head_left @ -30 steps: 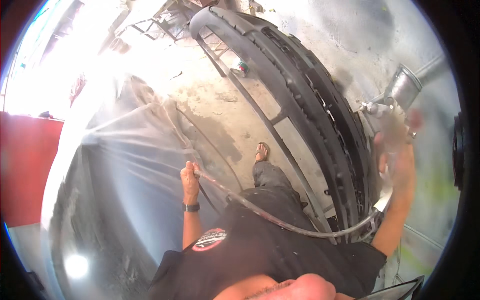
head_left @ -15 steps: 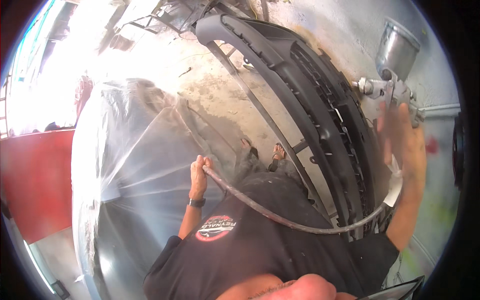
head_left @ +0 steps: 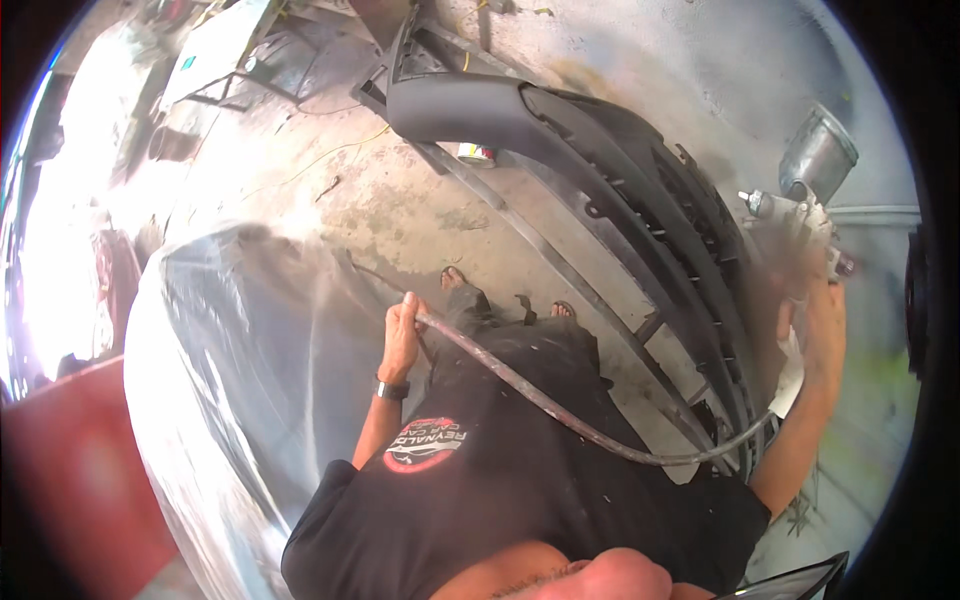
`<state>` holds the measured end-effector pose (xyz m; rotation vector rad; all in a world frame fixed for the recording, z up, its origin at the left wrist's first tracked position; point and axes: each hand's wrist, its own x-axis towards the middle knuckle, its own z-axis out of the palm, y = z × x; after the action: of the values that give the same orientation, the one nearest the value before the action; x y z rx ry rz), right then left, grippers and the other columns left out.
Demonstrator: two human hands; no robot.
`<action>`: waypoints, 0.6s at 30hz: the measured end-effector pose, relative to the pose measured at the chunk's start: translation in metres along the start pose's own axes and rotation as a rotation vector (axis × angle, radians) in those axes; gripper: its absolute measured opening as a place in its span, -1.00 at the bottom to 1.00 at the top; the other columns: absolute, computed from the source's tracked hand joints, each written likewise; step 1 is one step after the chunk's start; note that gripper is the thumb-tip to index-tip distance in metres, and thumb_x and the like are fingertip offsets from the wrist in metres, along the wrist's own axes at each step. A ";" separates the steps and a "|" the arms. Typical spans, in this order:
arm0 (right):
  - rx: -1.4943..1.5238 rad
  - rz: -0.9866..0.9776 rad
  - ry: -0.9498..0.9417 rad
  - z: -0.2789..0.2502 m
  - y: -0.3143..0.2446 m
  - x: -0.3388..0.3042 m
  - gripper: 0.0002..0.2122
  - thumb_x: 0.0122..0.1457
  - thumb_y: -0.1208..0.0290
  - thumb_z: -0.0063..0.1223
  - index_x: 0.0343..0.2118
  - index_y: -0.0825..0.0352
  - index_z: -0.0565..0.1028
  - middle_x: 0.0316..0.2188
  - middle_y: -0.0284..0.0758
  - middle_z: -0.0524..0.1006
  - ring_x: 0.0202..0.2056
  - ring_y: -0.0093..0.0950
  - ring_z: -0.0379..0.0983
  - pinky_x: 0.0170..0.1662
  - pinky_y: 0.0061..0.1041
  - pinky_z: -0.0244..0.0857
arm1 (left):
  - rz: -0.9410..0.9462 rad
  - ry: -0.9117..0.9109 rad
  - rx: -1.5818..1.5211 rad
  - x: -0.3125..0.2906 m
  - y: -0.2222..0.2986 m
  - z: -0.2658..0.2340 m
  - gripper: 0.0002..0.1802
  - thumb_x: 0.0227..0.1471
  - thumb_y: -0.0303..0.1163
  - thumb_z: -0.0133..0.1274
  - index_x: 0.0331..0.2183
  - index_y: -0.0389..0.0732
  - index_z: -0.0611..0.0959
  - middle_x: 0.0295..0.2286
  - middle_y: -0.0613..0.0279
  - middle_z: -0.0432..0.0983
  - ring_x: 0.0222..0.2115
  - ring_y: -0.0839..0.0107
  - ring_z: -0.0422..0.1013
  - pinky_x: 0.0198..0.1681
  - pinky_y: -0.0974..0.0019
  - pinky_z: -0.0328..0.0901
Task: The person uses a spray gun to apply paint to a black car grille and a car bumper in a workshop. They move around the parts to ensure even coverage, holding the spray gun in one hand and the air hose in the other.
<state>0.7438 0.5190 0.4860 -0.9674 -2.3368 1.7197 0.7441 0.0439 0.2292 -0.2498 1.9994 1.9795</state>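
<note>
On a stained concrete floor, the right hand grips a spray gun at three o'clock beside the dark bumper, while the left hand clasps its hose by plastic sheeting at nine.

A small white, red-banded can stands on the floor.

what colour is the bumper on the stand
Dark grey, matte, seen best in the head view: the bumper beside the spray gun.
</note>
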 end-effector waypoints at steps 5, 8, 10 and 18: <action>-0.113 0.005 0.159 0.045 -0.053 -0.028 -0.46 0.32 -0.05 -0.05 0.02 0.44 0.44 -0.33 -0.22 0.60 -0.81 -0.65 0.26 -0.78 -0.68 0.06 | -0.021 -0.186 0.141 0.067 0.039 -0.040 -0.32 0.37 0.02 -0.32 -0.70 -0.18 0.31 -0.70 0.43 0.14 -0.61 0.60 0.04 -0.53 0.38 -0.04; -0.204 0.098 0.369 0.054 -0.067 -0.034 -0.49 0.31 -0.03 -0.02 0.02 0.42 0.43 -0.33 -0.26 0.59 -0.81 -0.63 0.24 -0.77 -0.66 0.04 | -0.028 -0.365 0.169 0.099 0.047 -0.053 -0.37 0.38 -0.01 -0.27 -0.65 -0.20 0.37 -0.68 0.45 0.16 -0.60 0.62 0.05 -0.52 0.39 -0.01; -0.184 0.069 0.432 0.039 -0.060 -0.042 -0.50 0.32 -0.01 -0.02 0.03 0.41 0.43 -0.31 -0.26 0.58 -0.80 -0.62 0.22 -0.75 -0.65 0.05 | -0.037 -0.483 0.196 0.126 0.049 -0.058 -0.38 0.38 -0.02 -0.26 -0.64 -0.21 0.38 -0.67 0.45 0.16 -0.59 0.62 0.06 -0.51 0.39 0.01; -0.143 0.118 0.403 0.116 -0.080 -0.032 -0.55 0.35 0.04 -0.05 0.00 0.40 0.47 -0.27 -0.29 0.58 -0.78 -0.62 0.20 -0.69 -0.66 0.05 | -0.110 -0.580 0.237 0.216 0.106 -0.114 -0.42 0.33 -0.02 -0.14 -0.63 -0.20 0.35 -0.67 0.49 0.13 -0.59 0.64 0.05 -0.54 0.39 0.03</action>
<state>0.6861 0.3921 0.5238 -1.3547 -2.1915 1.2527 0.4944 -0.0458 0.2544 0.2406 1.7603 1.5003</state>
